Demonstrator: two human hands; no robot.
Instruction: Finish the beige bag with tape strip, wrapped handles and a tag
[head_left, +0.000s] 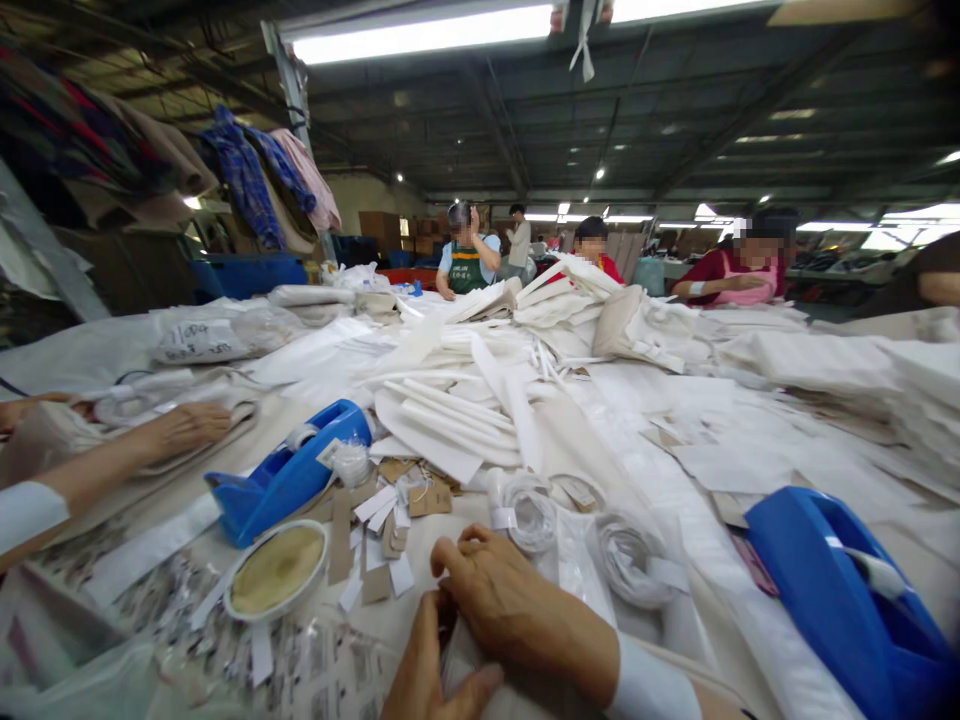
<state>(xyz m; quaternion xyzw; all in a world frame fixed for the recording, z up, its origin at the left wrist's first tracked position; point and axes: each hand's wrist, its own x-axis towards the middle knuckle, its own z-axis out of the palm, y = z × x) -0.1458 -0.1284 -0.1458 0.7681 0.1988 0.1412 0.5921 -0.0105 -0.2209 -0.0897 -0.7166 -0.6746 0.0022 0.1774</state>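
A worker's right hand [517,600] lay curled at the near edge of a crowded work table [480,512], its fingers bent under and closed, with whatever they pinched hidden beneath the knuckles. The left hand [424,670] was set beside it and touching it, thumb spread flat, and whether it gripped anything could not be told. Both hands rested on a pale sheet [469,645] lying at the table's front edge, though it was impossible to tell if it was cloth or plastic film. Just left of the hands stood a round white dish [277,570] holding a yellowish pad, and beyond it a blue tape dispenser [289,475] sat among scattered paper tags [390,510]. Bagged coils of white cord [532,512] lay just past the right hand, and a second blue dispenser [847,590] filled the near right corner. At far left a co-worker's hand [184,428] pressed palm down, fingers out, on folded pale fabric, a white sleeve [26,510] showing at the forearm. Mid-table, long white fabric strips [450,410] were heaped in loose stacks, with more folded stacks [825,360] to the right. At the far side, several people [469,262] sat or stood at the table under strip lights [420,35], while coloured garments [247,175] hung on a rack at upper left.
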